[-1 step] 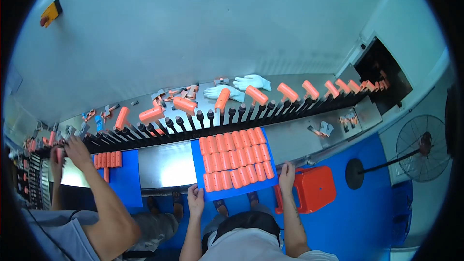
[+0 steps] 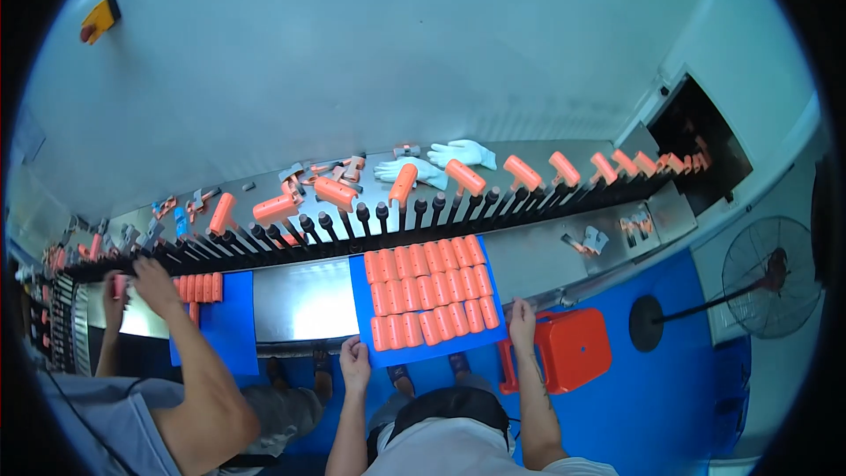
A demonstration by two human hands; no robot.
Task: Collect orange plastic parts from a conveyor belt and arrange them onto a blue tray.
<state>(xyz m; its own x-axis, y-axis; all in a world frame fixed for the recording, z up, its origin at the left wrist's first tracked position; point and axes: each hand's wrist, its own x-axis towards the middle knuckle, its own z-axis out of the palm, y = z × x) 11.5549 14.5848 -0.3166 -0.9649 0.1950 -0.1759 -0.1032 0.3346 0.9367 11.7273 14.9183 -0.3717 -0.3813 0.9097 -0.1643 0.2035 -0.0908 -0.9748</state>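
A blue sheet (image 2: 359, 291) lies across the metal ledge in front of me and reaches past its near edge. On it, several orange plastic cylinder-shaped shells (image 2: 432, 286) are laid side by side in three rows. My left hand (image 2: 355, 360) is closed with its fingers on the sheet's near left corner. At the near right corner, my right hand (image 2: 523, 322) has its fingers curled at the sheet's edge. Beyond the sheet runs a line of black upright spindles (image 2: 382, 214), some topped with orange T-shaped parts (image 2: 464, 178).
At left, a co-worker's hands (image 2: 152, 286) are near orange shells (image 2: 207, 287) on another blue sheet (image 2: 233, 326). White gloves (image 2: 463, 154) and loose orange-grey parts lie behind the spindles. A red stool (image 2: 573, 348) and a standing fan (image 2: 767, 278) are at my right.
The co-worker's hands have come down toward the shells at left, one holding a small orange part. My hands and the sheet between them hardly differ.
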